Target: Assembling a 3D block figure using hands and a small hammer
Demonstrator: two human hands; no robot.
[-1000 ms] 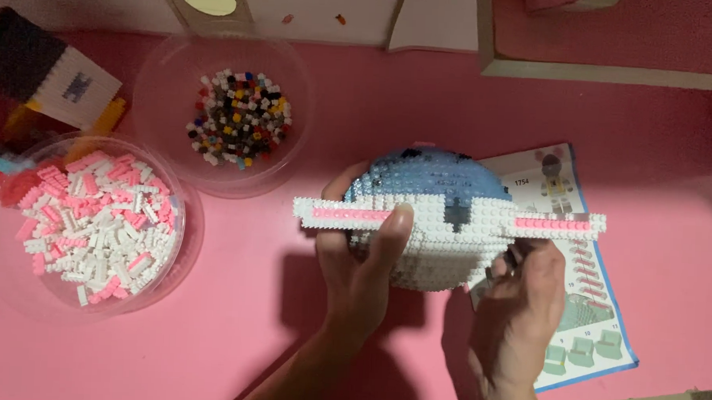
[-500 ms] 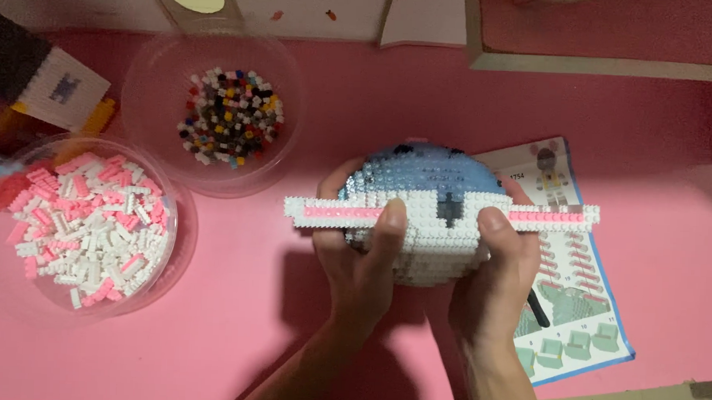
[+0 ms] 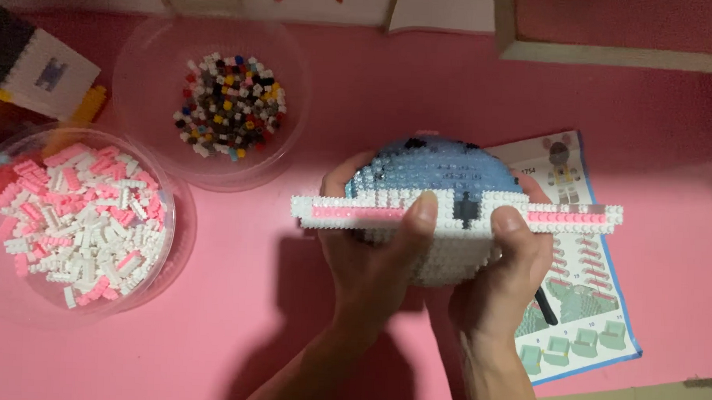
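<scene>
- Nearest the camera: left hand [image 3: 369,263] and right hand [image 3: 499,288], both closed around a round model built of tiny plastic bricks [image 3: 442,219], blue-domed above, white below, with a flat white-and-pink ring jutting out on either side.
- Held just above the pink tabletop [image 3: 375,98], near the middle of the view, partly over a printed instruction sheet [image 3: 585,310].
- Left thumb pressed on the front edge of the ring, fingers curled round the far side of the dome; right thumb on the ring beside a dark stud patch, palm cupped under the white underside.
- Judged light and rigid but fragile: press-fit bricks, likely to pop apart under a squeeze; thin ring ends probably the weakest part. Best gripped by the solid body, from below and around the dome, not by the ring tips.
- Surface knobbly with studs, so unlikely to slip.
- Further left: clear round plastic tub of loose pink and white bricks [image 3: 79,214].
- Beyond it: second clear round tub of mixed dark and multicoloured small bricks [image 3: 229,101].
- Far left corner: partly seen white, black and yellow brick build [image 3: 45,79].
- Farthest back: pale framed edge [image 3: 613,55] along the top right.
</scene>
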